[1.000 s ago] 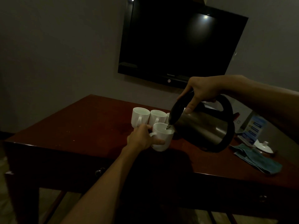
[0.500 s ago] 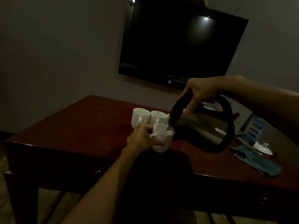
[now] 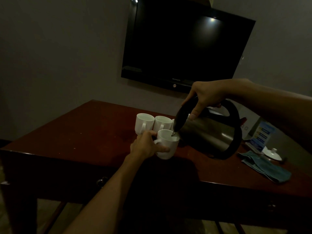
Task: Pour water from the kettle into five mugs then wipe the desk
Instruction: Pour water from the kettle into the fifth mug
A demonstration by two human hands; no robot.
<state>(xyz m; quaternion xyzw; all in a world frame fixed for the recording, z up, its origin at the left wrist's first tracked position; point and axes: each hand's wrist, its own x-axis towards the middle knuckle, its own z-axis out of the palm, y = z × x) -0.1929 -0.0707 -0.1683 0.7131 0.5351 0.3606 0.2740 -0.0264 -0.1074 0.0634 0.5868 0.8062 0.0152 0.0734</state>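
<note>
Dim room, low light; we note detail is poor in the shadows.

Centre right of the frame: our right hand (image 3: 206,97) is wrapped around the black handle of the steel kettle (image 3: 209,134), thumb lying down along the lid side. The kettle is tipped steeply toward the left of the frame, its spout just over the rim of a white mug (image 3: 167,144).

Centre of the frame: our left hand (image 3: 145,146) grips that mug at its handle side, fingers curled round it, one finger stretched across the front wall. The mug sits at the near edge of the dark red desk (image 3: 84,135); we cannot tell whether its base touches the wood. A thin stream seems to meet the mug's inside, but it is too dark to be certain.

Just behind it, toward the upper left, stand two more white mugs (image 3: 144,123) side by side, touching, handles facing us. A sliver of a further one shows beside the kettle's spout.

Right of the frame, on the desk: a folded teal cloth (image 3: 266,168), a small white lid (image 3: 272,153) just beyond it, and a blue printed card (image 3: 260,137) standing behind.

Upper centre: a black wall-mounted television (image 3: 185,46), screen dark.
</note>
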